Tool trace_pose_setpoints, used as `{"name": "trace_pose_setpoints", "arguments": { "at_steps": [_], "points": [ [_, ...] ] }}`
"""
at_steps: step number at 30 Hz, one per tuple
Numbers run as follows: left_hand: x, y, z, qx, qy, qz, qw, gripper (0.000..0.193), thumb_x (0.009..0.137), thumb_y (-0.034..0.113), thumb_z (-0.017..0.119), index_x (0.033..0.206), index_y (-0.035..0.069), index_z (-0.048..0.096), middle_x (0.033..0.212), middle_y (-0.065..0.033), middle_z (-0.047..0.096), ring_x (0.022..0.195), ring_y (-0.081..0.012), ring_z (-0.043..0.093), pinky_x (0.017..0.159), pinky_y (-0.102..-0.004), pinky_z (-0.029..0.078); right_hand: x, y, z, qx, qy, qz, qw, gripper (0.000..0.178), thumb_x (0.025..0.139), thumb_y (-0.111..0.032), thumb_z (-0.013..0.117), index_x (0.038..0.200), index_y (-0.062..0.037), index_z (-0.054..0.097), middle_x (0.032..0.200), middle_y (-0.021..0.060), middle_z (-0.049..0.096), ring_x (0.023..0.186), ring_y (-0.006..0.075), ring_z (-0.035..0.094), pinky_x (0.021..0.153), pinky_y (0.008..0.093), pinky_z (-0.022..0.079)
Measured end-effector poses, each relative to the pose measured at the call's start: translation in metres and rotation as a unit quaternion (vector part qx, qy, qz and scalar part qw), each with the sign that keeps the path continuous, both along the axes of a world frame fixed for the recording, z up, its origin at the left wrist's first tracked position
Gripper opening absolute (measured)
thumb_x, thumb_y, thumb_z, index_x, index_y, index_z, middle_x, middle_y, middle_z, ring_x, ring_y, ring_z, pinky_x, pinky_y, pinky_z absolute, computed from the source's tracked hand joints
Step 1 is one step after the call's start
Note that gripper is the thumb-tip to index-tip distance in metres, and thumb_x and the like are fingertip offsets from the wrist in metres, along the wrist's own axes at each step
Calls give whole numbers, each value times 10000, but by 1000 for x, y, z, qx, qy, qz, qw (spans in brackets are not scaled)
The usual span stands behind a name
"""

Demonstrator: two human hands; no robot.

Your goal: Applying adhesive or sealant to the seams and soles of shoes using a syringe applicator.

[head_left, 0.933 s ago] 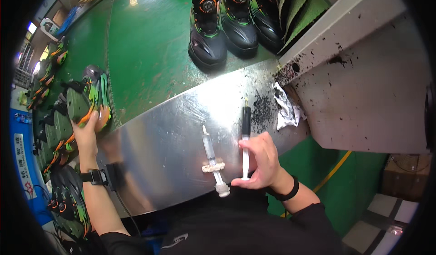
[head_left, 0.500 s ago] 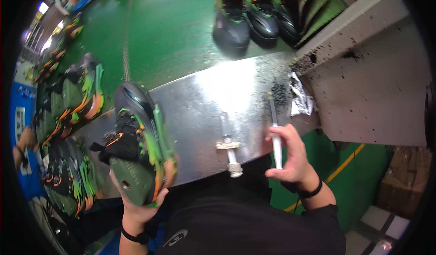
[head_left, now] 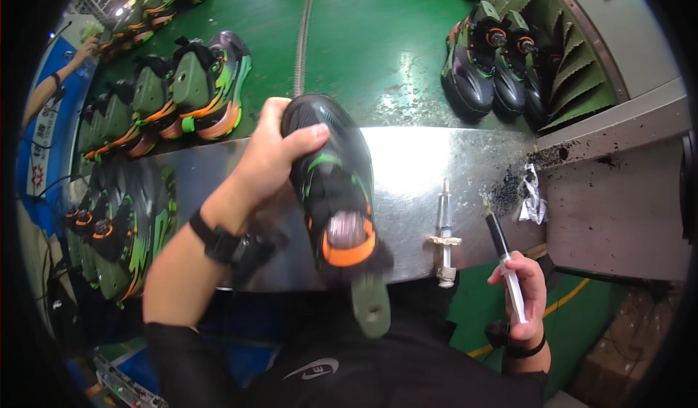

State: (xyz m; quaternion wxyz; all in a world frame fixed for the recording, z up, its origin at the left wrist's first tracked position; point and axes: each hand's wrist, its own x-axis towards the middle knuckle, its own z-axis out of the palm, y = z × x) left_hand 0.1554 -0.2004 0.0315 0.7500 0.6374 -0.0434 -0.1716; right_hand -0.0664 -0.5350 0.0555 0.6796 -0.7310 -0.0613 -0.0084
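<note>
My left hand (head_left: 267, 162) is closed around the toe of a black shoe (head_left: 336, 183) with green and orange trim. The shoe is lifted over the metal table, toe pointing away and upper turned up. A dark green shoe last (head_left: 372, 308) sticks out of its heel end, slightly blurred. Lower right, my right hand (head_left: 536, 292) holds a syringe (head_left: 512, 286) whose barrel looks dark toward the tip, the tip pointing away from me. Between the hands a second syringe (head_left: 445, 235) lies on the table, near its front edge, with off-white material wrapped around its flange.
The metal table (head_left: 407, 252) bears black specks and a crumpled foil piece (head_left: 533, 197) at the right. Several shoes (head_left: 211, 85) stand left on a green conveyor belt (head_left: 371, 37), more shoes (head_left: 472, 66) by a flap-curtained machine opening at right. Another person's arm (head_left: 58, 85) is at far left.
My left hand has shifted from the shoe's heel to its toe, and the shoe has turned upper-up. The right hand still holds its syringe. The whole view has swung left.
</note>
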Motion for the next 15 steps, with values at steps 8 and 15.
{"name": "trace_pose_setpoints", "arguments": {
  "at_steps": [8, 15],
  "points": [
    [-35, 21, 6, -244, -37, -14, 969, 798, 630, 253, 833, 1258, -3, 412, 1107, -116, 584, 1008, -204, 593, 913, -335, 474, 73, 65, 43, 279, -65, 201, 937, 791, 755, -706, 618, 1206, -65, 511, 912, 176, 657, 863, 222, 497, 793, 341, 352],
    [-45, 30, 3, -262, -55, -52, 962, 812, 593, 174, 867, 1217, 50, 362, 1085, -226, 585, 967, -292, 630, 825, -398, 537, 119, 113, 58, 332, -62, 311, 888, 815, 807, -714, 542, 1217, -9, 533, 989, 170, 634, 862, 205, 486, 737, 330, 345]
  ]
}}
